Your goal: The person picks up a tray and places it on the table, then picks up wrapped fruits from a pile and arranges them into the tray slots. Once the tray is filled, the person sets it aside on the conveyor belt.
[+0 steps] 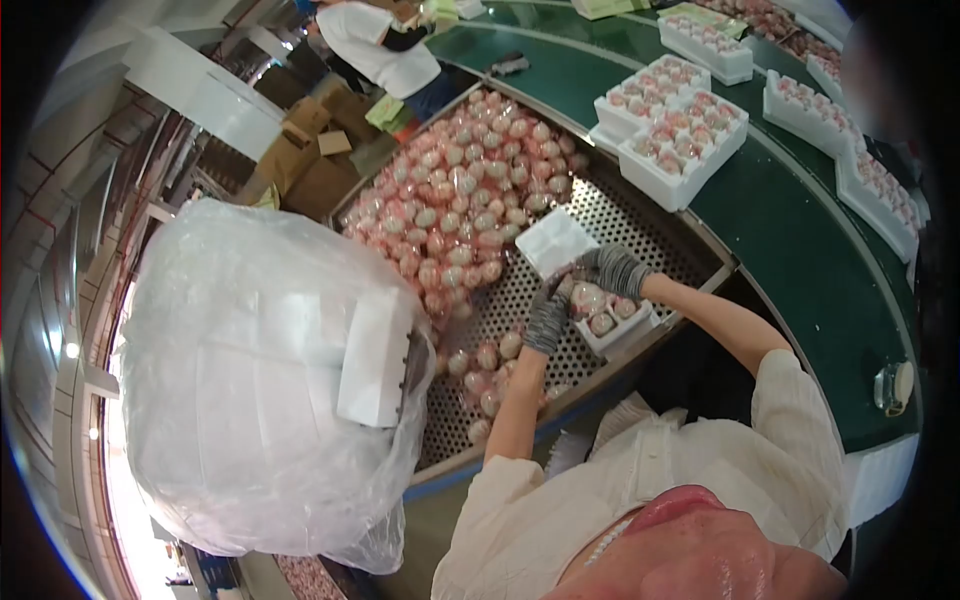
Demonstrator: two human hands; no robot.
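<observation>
My left hand (pixel 549 317), in a grey striped glove, is closed at the left edge of a white foam tray (pixel 622 338). My right hand (pixel 617 270), gloved alike, reaches over the tray from the right, fingers bent and closed. The fingertips of both hands meet above the tray's back part; whatever is between them is hidden. Egg-like rounds (pixel 601 323) in clear film, whitish and pink, sit in the tray's compartments. Just behind the hands lies a white foam piece (pixel 556 241) on the perforated metal table (pixel 491 313).
A heap of wrapped rounds (pixel 455 190) covers the table's far left. A big clear bag (pixel 260 400) of white foam boxes stands left. Filled foam trays (pixel 683 150) rest on the green conveyor (pixel 800 260), with a lidded jar (pixel 892 388). A co-worker (pixel 377 45) stands beyond.
</observation>
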